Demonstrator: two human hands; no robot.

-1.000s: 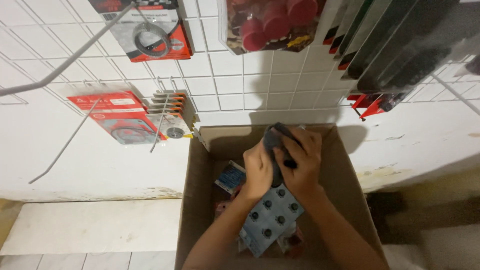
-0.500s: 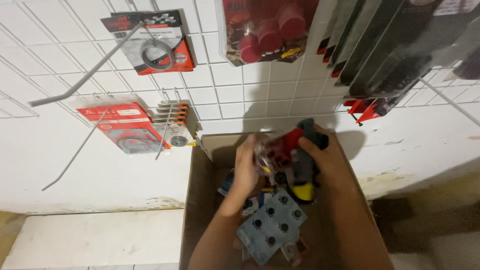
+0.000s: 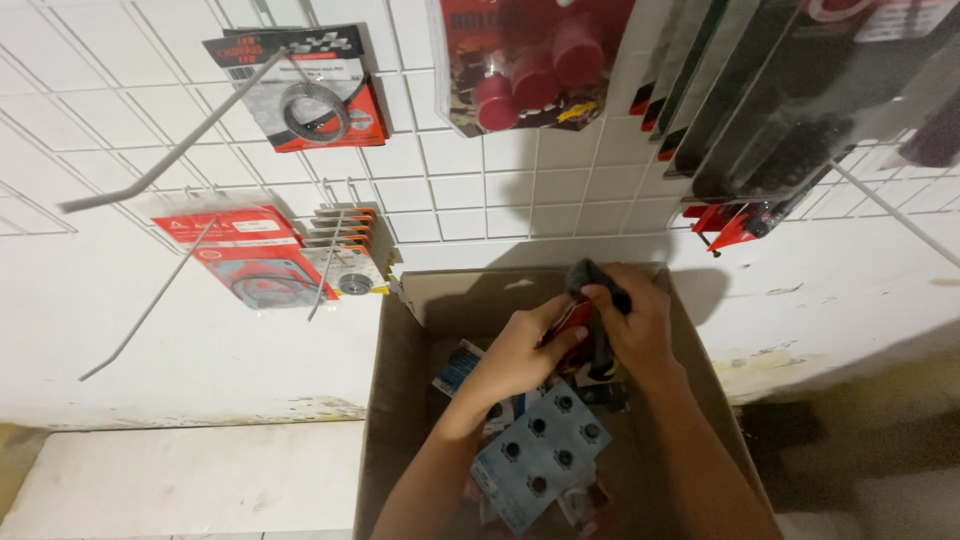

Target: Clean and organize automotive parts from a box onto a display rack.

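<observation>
A red-and-black carded packet (image 3: 585,318), flat and glossy, is clamped between the right hand (image 3: 635,325) and left hand (image 3: 520,350) above an open cardboard box (image 3: 400,400). Below lies a pale-blue blister card (image 3: 540,455) studded with round dark buttons.

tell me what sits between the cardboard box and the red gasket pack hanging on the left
In the head view, a row of small orange-edged carded packs hangs on a wire hook between the red gasket pack and the cardboard box; below it, bare white wall.
</observation>
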